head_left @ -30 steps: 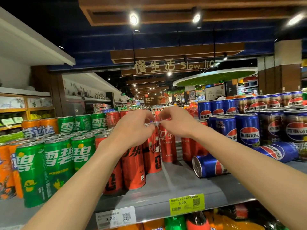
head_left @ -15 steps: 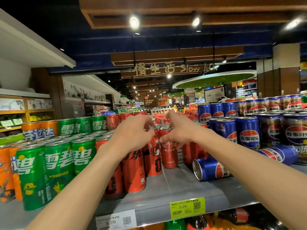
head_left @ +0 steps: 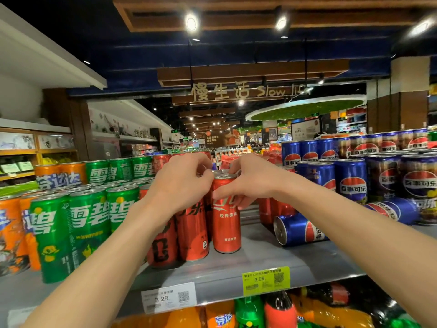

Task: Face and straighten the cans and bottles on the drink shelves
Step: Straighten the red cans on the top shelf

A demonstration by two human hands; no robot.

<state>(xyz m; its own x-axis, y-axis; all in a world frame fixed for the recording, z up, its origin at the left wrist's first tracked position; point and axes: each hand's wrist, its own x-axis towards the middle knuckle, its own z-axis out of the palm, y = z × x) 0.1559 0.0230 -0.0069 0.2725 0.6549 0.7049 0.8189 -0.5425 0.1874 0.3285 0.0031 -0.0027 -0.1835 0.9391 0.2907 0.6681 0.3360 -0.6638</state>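
A tall red cola can [head_left: 226, 223] stands upright on the grey shelf [head_left: 255, 263], its label facing me. My right hand [head_left: 246, 183] grips its upper part, thumb in front and fingers behind. My left hand [head_left: 182, 183] closes over the top of the neighbouring red can [head_left: 192, 233], fingertips at the rim. More red cans [head_left: 163, 247] stand to the left, partly hidden by my left forearm.
Green lemon-lime cans [head_left: 87, 223] and orange cans [head_left: 11, 235] fill the shelf's left. Blue cola cans [head_left: 352, 181] stand at right; two blue cans [head_left: 300, 230] lie on their sides. Price tags [head_left: 266, 280] line the shelf edge, bottles [head_left: 279, 311] below.
Both hands have come down and toward me with the red cans. The right-hand can now stands further forward on the shelf with its label turned to the front.
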